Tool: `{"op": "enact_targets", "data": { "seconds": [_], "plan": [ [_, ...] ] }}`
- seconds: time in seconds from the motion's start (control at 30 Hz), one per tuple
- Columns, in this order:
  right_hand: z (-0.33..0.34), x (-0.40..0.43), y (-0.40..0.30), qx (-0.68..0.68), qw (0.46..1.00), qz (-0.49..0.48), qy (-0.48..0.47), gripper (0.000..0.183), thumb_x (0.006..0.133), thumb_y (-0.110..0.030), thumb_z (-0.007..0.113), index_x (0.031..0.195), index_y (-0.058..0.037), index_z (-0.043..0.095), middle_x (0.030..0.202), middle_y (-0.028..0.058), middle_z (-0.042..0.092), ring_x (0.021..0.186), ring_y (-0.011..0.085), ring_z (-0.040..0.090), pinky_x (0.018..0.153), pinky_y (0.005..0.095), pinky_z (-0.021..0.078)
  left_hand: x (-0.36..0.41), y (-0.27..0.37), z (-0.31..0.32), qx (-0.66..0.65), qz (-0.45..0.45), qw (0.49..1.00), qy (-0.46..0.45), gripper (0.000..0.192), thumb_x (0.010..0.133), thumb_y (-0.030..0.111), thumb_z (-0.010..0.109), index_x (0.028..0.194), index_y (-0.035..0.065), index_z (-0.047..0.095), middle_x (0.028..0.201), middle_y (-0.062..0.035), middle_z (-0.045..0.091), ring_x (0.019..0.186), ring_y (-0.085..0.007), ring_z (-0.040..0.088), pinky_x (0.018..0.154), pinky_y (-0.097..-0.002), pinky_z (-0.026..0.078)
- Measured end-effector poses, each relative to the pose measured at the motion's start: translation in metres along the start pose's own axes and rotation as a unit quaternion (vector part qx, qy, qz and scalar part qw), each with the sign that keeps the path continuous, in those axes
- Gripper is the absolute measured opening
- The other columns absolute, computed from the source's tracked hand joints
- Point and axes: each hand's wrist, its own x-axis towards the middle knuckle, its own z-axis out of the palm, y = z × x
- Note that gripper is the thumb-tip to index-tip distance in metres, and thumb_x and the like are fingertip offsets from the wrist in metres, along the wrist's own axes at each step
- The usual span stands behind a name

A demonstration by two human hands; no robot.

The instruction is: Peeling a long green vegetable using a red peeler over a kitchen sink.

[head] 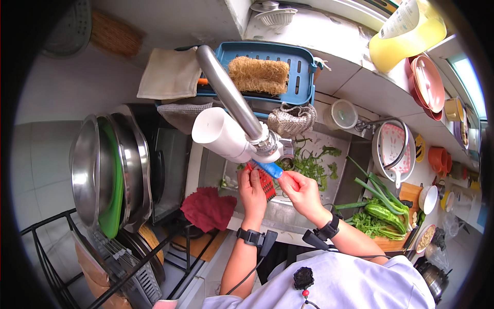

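Note:
Over the steel sink (355,154), my left hand (251,187) holds a red tool (268,185) with a pattern of dark spots. The fingers of my right hand (307,193) are closed on a blue and red brush-like tool (270,168). Its blue end lies across the top of the red tool, just below the faucet (231,96); whether the two touch, I cannot tell. Part of both tools is hidden by the fingers and the white faucet fitting (227,137). Green leafy scraps (316,160) lie in the sink behind my hands.
A blue rack (305,77) with a loofah (258,73) stands behind the faucet. A dark red cloth (208,208) lies left of the sink. Greens (386,212) cover a wooden cutting board (386,243) at right, with a knife (411,236). Steel basins (87,170) stand upright at left.

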Motion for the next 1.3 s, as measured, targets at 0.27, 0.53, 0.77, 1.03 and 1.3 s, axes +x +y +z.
{"op": "enact_targets", "data": {
  "seconds": [0.27,0.53,0.77,1.03,1.3],
  "plan": [
    [0.001,0.000,-0.010,-0.010,1.000,0.008,-0.009,0.027,0.087,-0.020,0.066,0.103,0.0023,0.066,0.070,0.0028,0.062,0.065,0.0044,0.052,0.060,0.0234,0.0460,0.002,-0.001,-0.006,0.086,0.050,0.995,0.019,0.019,0.097,0.016,0.050,0.096,-0.0028,0.053,0.093,-0.0152,0.050,0.085,-0.0323,0.051,0.076,-0.0394,0.042],
    [0.000,0.000,-0.012,-0.061,0.998,-0.003,0.001,0.028,0.086,-0.022,0.067,0.103,0.0003,0.067,0.072,0.0095,0.065,0.065,0.0071,0.057,0.061,0.0258,0.0479,0.002,0.006,-0.011,0.082,0.057,0.995,0.012,0.019,0.098,0.017,0.048,0.098,-0.0019,0.054,0.093,-0.0137,0.051,0.086,-0.0298,0.052,0.079,-0.0364,0.042],
    [0.002,-0.003,-0.014,-0.078,0.997,-0.023,0.016,0.028,0.085,-0.023,0.068,0.101,-0.0002,0.067,0.068,0.0100,0.064,0.060,0.0087,0.057,0.059,0.0263,0.0484,0.001,-0.001,-0.012,0.074,0.046,0.996,-0.006,0.018,0.097,0.015,0.048,0.101,-0.0015,0.055,0.094,-0.0147,0.051,0.087,-0.0322,0.053,0.077,-0.0395,0.043],
    [-0.001,0.000,-0.012,-0.096,0.995,0.002,0.021,0.027,0.085,-0.021,0.067,0.102,-0.0005,0.067,0.069,0.0087,0.065,0.062,0.0081,0.059,0.060,0.0259,0.0489,-0.001,-0.001,-0.010,0.034,0.048,0.998,-0.005,0.017,0.097,0.013,0.047,0.101,-0.0024,0.054,0.096,-0.0158,0.052,0.089,-0.0328,0.053,0.079,-0.0402,0.043],
    [-0.006,-0.001,-0.011,-0.114,0.993,0.008,0.016,0.028,0.084,-0.022,0.069,0.102,-0.0010,0.067,0.070,0.0108,0.065,0.062,0.0108,0.060,0.061,0.0273,0.0490,0.001,0.001,-0.014,0.042,0.052,0.998,-0.005,0.021,0.098,0.016,0.046,0.100,-0.0030,0.055,0.096,-0.0158,0.052,0.090,-0.0334,0.052,0.080,-0.0397,0.043]
  ]
}}
